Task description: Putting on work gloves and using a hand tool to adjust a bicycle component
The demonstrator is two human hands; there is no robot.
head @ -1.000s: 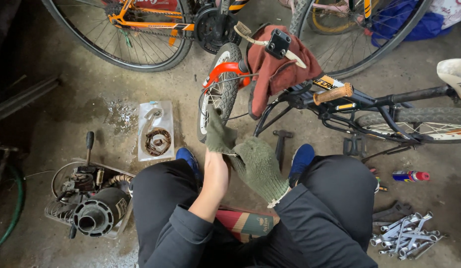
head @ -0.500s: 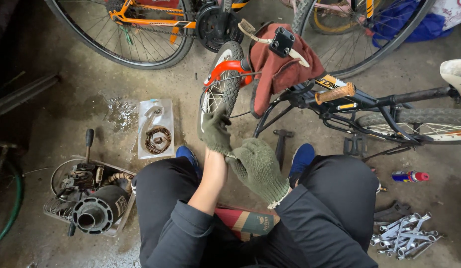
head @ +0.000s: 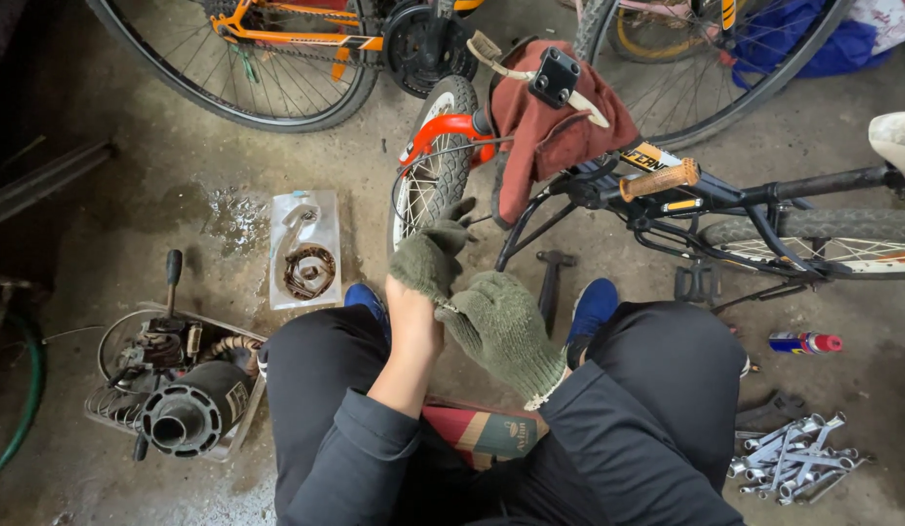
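Observation:
My left hand [head: 425,268] sits partway inside an olive knit glove, its fingers pointing up toward the small bicycle's front wheel [head: 435,183]. My right hand [head: 501,329] wears a matching glove and pinches the cuff of the left glove at my left wrist. Both hands hover between my knees, just in front of the wheel with its red fork [head: 443,131]. A red cloth [head: 560,127] hangs over the handlebar by the brown grip [head: 659,179].
On the floor lie a hammer [head: 550,281], a plastic bag with a rusty ring [head: 304,251], an old motor [head: 185,409], a pile of wrenches [head: 793,456] and a spray can [head: 805,342]. An orange bicycle [head: 277,39] stands behind. A red box [head: 482,431] sits under my legs.
The left glove hung loose over the fingers before. It now covers the hand down to the wrist, with my right hand tugging the cuff. Both hands have dropped slightly toward me.

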